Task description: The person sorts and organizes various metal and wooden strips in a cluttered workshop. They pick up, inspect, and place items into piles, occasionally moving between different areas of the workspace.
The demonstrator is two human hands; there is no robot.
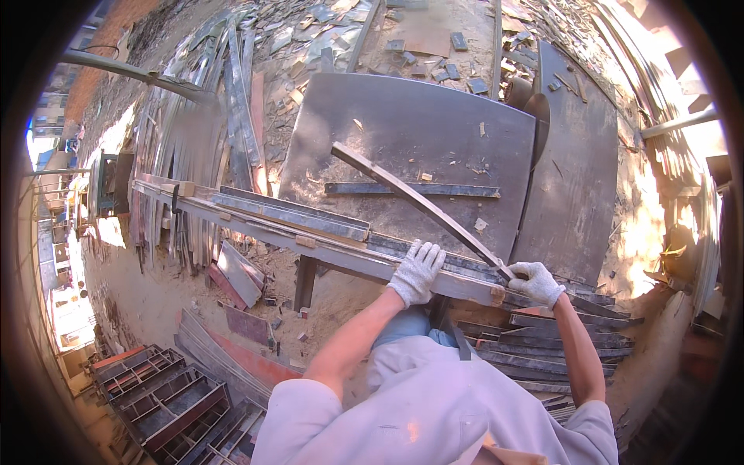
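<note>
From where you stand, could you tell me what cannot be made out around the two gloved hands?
Head view only:
- Right hand: glove covers the near end of the thin strip, hiding the grip.
- Left hand: palm contact with the long beam is hidden.
- Strip stack: partly behind the right forearm.

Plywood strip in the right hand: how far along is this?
Done: cut strips lie stacked below the right hand. In hand: it lifts one long plywood strip by its near end; the left hand presses on the long bench beam. Left: loose strips heaped behind.
</note>
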